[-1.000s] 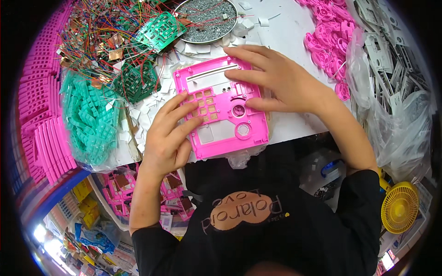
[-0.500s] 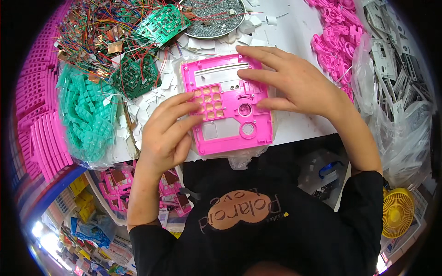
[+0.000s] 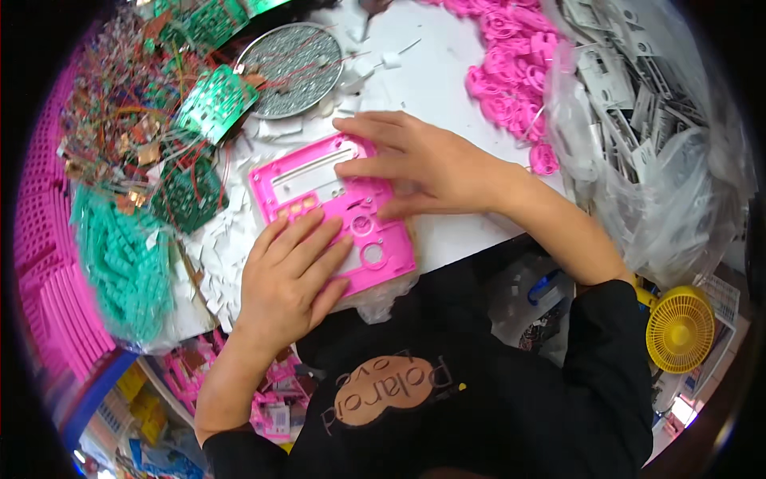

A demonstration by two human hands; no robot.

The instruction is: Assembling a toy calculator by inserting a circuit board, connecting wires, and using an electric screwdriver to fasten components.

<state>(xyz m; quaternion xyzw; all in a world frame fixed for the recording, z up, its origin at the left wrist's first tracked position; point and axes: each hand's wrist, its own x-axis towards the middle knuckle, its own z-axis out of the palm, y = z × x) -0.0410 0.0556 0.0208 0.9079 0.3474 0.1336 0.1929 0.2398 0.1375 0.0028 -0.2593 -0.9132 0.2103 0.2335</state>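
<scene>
Currently, a pink plastic faceplate (image 3: 331, 211) is being pressed flat at the desk's (image 3: 447, 88) near edge by 2 spread hands, left hand (image 3: 291, 279) and right hand (image 3: 423, 164), so uneven pressure is arguably risking it being tipped off the edge.

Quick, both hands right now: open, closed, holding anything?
Left hand: open, fingers flat on the pink panel, pressing rather than gripping.
Right hand: open, fingers spread flat on the same panel's far side.

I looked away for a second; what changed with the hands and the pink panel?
The left hand slid further over the pink panel, now covering its button grid. The right hand stayed pressed flat on the panel's far side. The panel stayed on the white table.
</scene>
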